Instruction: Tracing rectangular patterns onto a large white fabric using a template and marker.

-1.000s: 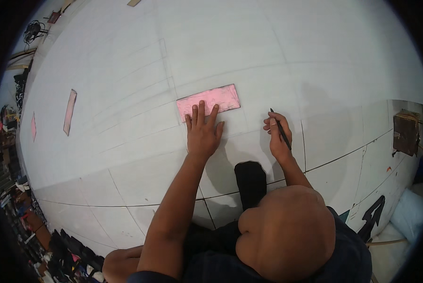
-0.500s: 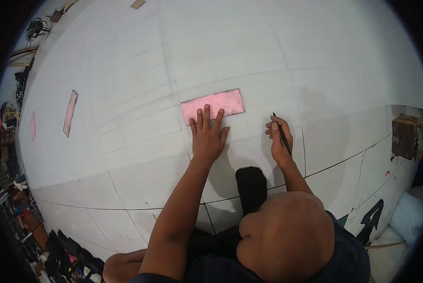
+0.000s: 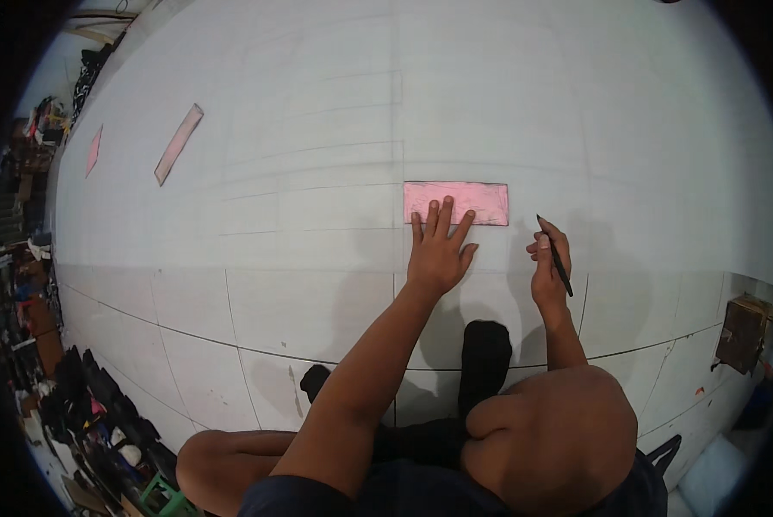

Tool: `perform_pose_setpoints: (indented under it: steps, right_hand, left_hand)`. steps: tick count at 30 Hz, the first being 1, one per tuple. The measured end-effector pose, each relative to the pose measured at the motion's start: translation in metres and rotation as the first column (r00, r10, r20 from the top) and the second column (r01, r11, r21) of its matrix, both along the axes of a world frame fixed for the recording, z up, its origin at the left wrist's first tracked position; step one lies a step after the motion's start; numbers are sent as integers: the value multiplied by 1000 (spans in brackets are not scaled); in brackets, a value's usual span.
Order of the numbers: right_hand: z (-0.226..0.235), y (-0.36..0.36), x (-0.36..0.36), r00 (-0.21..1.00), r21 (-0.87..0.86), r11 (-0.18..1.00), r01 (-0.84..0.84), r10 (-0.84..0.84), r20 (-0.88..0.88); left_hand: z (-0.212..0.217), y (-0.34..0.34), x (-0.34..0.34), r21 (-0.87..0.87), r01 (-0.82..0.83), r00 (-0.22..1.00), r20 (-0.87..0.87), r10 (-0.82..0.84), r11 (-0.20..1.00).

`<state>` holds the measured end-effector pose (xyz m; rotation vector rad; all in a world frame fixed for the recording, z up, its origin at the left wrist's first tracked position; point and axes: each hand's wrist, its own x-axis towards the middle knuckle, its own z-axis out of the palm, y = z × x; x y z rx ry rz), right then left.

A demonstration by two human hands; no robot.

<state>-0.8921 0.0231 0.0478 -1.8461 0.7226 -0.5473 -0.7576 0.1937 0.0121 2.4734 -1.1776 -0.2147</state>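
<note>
Pink rectangular template (image 3: pixel 456 202), a thin flat card with a dark traced outline, lies on the large white sheet (image 3: pixel 317 112) spread over the floor, just ahead of the seated person. Head view: the left hand (image 3: pixel 439 251) rests flat, fingers spread, fingertips pressing on the template's near edge and palm on the white sheet; it clasps nothing. The right hand (image 3: pixel 548 269), just right of the template and apart from it, is closed around a slim black pen (image 3: pixel 556 258), tip pointing away from the body. Judged from its thinness, the template is light, flexible and prone to slide on the smooth sheet; it is best pinned from above with flat fingers, or lifted by an edge. Two further pink strips (image 3: pixel 178 144) lie well apart at far left.
</note>
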Motion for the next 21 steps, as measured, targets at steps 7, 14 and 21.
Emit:
perform_pose_setpoints:
  steps: [7, 14, 21]
  right_hand:
    - [6, -8, 19, 999, 43, 999, 15, -17, 31]
    - [4, 8, 110, 967, -15, 968, -251, 250, -39]
    - [2, 33, 170, 841, 159, 867, -472, 497, -214]
  left_hand:
    - [0, -1, 1, -21, -5, 1000, -17, 5, 1000]
    - [2, -1, 0, -6, 7, 1000, -8, -7, 1000]
    - [4, 2, -1, -5, 14, 999, -32, -14, 1000]
